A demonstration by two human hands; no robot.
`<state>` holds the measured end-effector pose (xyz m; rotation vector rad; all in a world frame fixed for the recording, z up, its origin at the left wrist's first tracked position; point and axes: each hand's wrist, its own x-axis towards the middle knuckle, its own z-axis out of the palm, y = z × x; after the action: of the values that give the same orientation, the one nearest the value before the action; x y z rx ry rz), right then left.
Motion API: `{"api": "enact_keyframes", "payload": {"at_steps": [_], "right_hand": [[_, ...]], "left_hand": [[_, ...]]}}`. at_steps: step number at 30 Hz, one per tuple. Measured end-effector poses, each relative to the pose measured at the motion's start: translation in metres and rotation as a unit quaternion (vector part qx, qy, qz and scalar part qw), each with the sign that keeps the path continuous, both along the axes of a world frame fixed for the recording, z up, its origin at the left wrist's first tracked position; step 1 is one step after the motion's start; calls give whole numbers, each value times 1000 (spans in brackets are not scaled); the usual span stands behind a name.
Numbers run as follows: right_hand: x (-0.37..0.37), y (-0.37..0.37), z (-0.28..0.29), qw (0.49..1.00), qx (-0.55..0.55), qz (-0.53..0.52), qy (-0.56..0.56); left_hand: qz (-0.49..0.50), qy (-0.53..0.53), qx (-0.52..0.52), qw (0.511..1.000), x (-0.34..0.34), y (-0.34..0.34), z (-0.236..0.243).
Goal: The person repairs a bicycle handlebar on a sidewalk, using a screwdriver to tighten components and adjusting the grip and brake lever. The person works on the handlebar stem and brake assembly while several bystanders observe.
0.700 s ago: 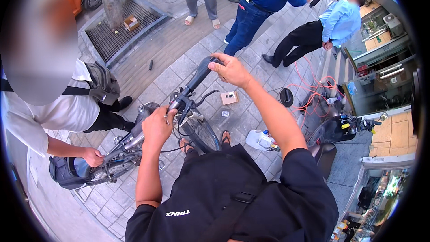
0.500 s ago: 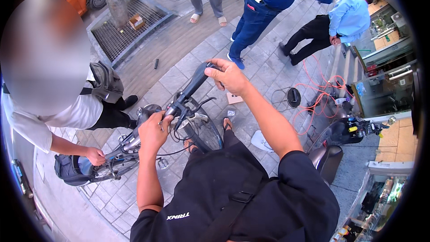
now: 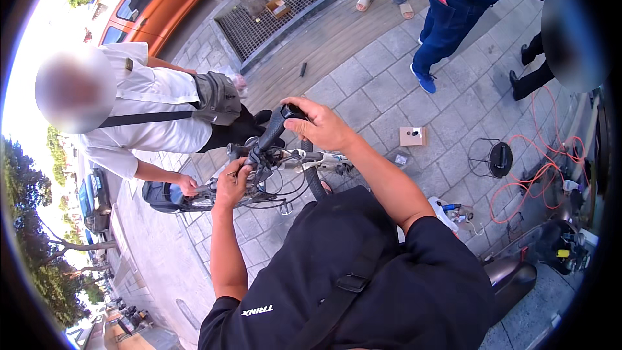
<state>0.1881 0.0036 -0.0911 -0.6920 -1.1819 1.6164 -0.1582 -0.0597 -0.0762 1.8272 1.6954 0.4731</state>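
Observation:
A bicycle's handlebar (image 3: pixel 260 154) stands in front of me, with dark cables looping below it. My right hand (image 3: pixel 319 124) curls its thumb and fingers around the black end of the handlebar grip (image 3: pixel 275 127) on the far side. Closer to the stem, my left hand (image 3: pixel 231 183) is closed at the nearer part of the bar; its fingers hide what lies beneath them. Under the bar, the front tyre (image 3: pixel 313 183) and light-coloured fork (image 3: pixel 334 161) show partly, beside my dark shirt.
At left, a person in a white shirt (image 3: pixel 155 98) rests a hand by the bicycle's rear bag (image 3: pixel 157 196). A cardboard piece (image 3: pixel 413 136), black round stand (image 3: pixel 500 159) and orange hose (image 3: pixel 531 185) lie to the right. Others stand beyond; a tree grate (image 3: pixel 237 34) is ahead.
The view has swung left, showing more of the orange car and street. Both hands stay on the handlebar. The person in white stands more upright in view, still touching the bicycle's rear.

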Motion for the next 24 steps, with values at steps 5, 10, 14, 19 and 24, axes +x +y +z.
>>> {"api": "enact_keyframes", "payload": {"at_steps": [5,10,14,19,24], "right_hand": [[19,15,-3,997,43,43,-52],[27,12,17,995,6,46,-85],[20,2,20,994,-55,36,-90],[-2,-21,5,991,-117,-46,53],[-6,-25,5,990,-18,-131,-46]], "left_hand": [[-19,4,1,1000,5,0,4],[-28,-11,15,999,4,1,-1],[-31,-10,19,999,1,1,2],[-45,-29,30,998,3,0,8],[-45,-21,35,998,2,-1,12]]}}
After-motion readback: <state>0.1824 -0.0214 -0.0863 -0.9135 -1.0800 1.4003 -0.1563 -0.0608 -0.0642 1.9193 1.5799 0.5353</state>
